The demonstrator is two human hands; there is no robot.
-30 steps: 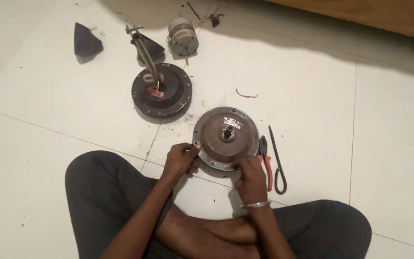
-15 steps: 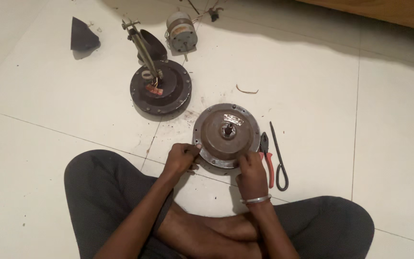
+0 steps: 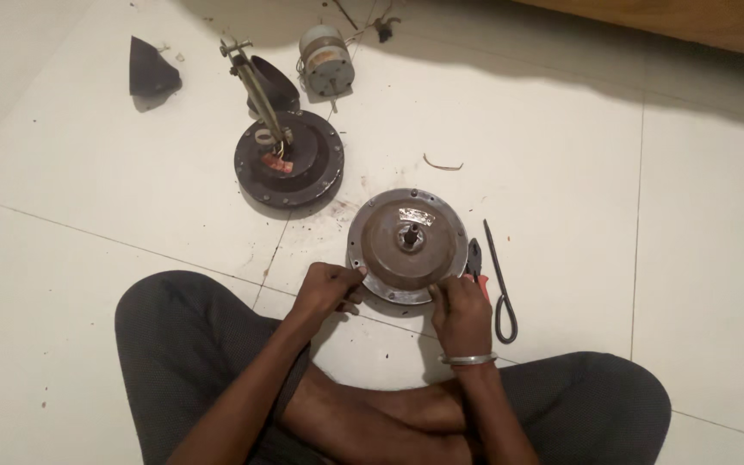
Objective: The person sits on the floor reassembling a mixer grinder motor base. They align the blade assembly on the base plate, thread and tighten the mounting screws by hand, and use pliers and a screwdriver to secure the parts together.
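Two bare hands work on a round metal motor cover (image 3: 408, 245) that lies flat on the white tiled floor (image 3: 604, 189), just ahead of the person's crossed legs (image 3: 217, 344). The left hand (image 3: 327, 288) pinches the cover's near-left rim, and the right hand (image 3: 460, 312), with a metal bangle (image 3: 468, 359) at the wrist, closes its fingers on the near-right rim. Both grips look firm, so the step in hand seems to be seating, turning or lifting this cover; the next move would call for an even pull or twist from both sides so it does not jam.

Farther toward the far-left floor sits the dark motor body with its rod (image 3: 288, 159). Beyond it stands a small grey cylindrical motor (image 3: 327, 60). Just right of the cover lie red-handled pliers (image 3: 477, 263) and a thin black looped tool (image 3: 501, 288).
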